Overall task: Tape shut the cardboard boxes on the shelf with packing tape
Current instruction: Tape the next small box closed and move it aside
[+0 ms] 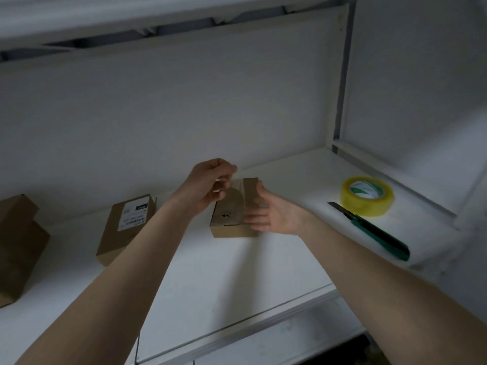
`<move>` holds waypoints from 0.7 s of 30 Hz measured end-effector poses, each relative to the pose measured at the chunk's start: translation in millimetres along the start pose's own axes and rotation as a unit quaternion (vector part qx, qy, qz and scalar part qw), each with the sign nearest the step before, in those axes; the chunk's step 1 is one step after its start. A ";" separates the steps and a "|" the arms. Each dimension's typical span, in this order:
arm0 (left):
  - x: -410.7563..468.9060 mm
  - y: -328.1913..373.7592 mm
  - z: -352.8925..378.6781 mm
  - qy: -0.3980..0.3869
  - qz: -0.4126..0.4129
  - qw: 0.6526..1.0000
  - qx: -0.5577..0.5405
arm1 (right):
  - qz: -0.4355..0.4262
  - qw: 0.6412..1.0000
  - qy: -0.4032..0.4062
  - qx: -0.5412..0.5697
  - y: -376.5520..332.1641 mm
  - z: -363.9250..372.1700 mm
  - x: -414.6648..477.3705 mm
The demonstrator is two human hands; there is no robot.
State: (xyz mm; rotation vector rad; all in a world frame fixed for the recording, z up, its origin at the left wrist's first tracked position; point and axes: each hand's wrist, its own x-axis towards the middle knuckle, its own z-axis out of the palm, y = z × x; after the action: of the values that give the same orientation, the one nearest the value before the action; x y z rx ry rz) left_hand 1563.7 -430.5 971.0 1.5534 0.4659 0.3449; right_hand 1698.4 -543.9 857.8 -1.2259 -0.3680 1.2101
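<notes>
The left hand (208, 185) is pinching a tape strip (235, 191) over the small box (226, 219); the right hand (271, 214), held flat, is pressing its side.

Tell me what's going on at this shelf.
A person is taping a small cardboard box on the white shelf. The left hand pinches a strip of clear tape over the box's top, while the right hand presses flat against its right side. The yellow tape roll and a green utility knife lie to the right; a labelled box and another box sit to the left.
</notes>
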 end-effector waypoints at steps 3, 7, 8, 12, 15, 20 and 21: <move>2.8 0.7 0.8 -0.004 -0.010 1.000 -0.021 | 0.032 0.999 -0.010 0.010 4.9 6.1 -4.7; 5.4 -0.2 -2.4 -0.016 -0.014 0.999 -0.048 | 0.024 0.999 0.001 0.032 2.0 14.9 -9.9; 5.7 -0.6 -4.7 -0.017 -0.017 0.999 -0.049 | 0.015 0.998 0.018 0.066 -0.3 16.0 -10.1; 9.2 -10.5 -23.0 0.003 -0.041 0.998 -0.052 | -0.012 0.989 0.094 0.115 -11.3 14.5 -10.2; 12.7 -27.4 -40.3 0.041 -0.066 0.997 -0.012 | -0.036 0.984 0.152 0.083 -14.8 12.5 -6.9; 23.9 -72.3 -61.7 0.131 -0.058 0.987 0.074 | -0.087 0.958 0.266 -0.064 -9.0 19.2 4.0; 27.1 -81.4 -63.9 0.145 -0.049 0.985 0.082 | -0.093 0.949 0.281 -0.108 -7.1 20.4 8.0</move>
State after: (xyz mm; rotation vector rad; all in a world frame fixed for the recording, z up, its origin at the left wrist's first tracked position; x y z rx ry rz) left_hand 1549.3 -361.4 890.6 1.6393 0.8127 0.4680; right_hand 1689.3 -525.6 868.6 -1.6232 -0.1839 0.6275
